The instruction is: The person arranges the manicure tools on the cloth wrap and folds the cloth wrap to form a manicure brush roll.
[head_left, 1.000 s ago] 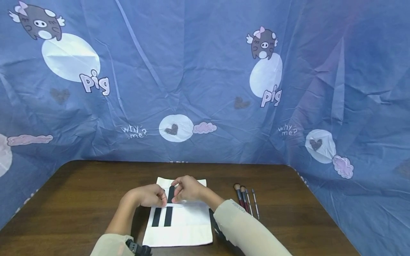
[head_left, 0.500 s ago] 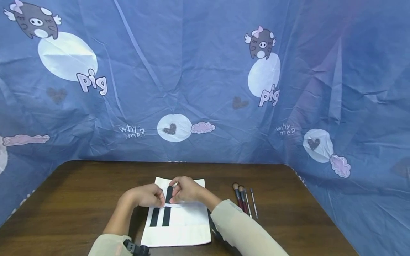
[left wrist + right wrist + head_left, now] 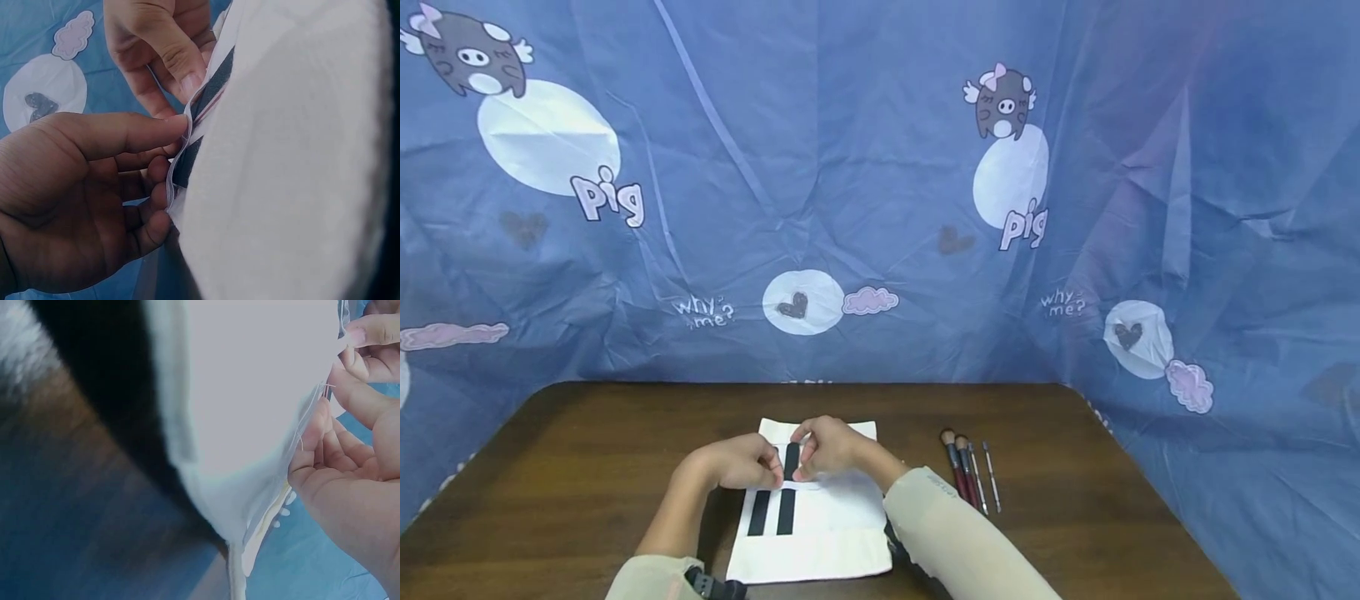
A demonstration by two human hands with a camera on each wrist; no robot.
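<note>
A white cloth pouch [image 3: 808,558] lies flat on the table with a pocket edge [image 3: 808,485] running across its middle. My left hand [image 3: 741,462] pinches that edge between thumb and fingers; the left wrist view shows the thumb [image 3: 162,130] on the thin seam. Beside it, my right hand [image 3: 831,450] grips a flat black strip [image 3: 792,462] that reaches down to the pocket edge, index finger near its top. Below the edge are two black strips [image 3: 758,512] side by side. What the black strips are cannot be told.
Right of the pouch lie two makeup brushes [image 3: 958,467] with dark red handles and two thin sticks [image 3: 991,475]. A dark object [image 3: 895,540] is partly hidden under the right sleeve. A blue printed curtain [image 3: 887,167] hangs behind the wooden table [image 3: 625,433].
The upper black strip shows slightly less above the pocket edge, its top now lower. Both hands keep nearly the same place on the pouch. The head view has shifted slightly.
</note>
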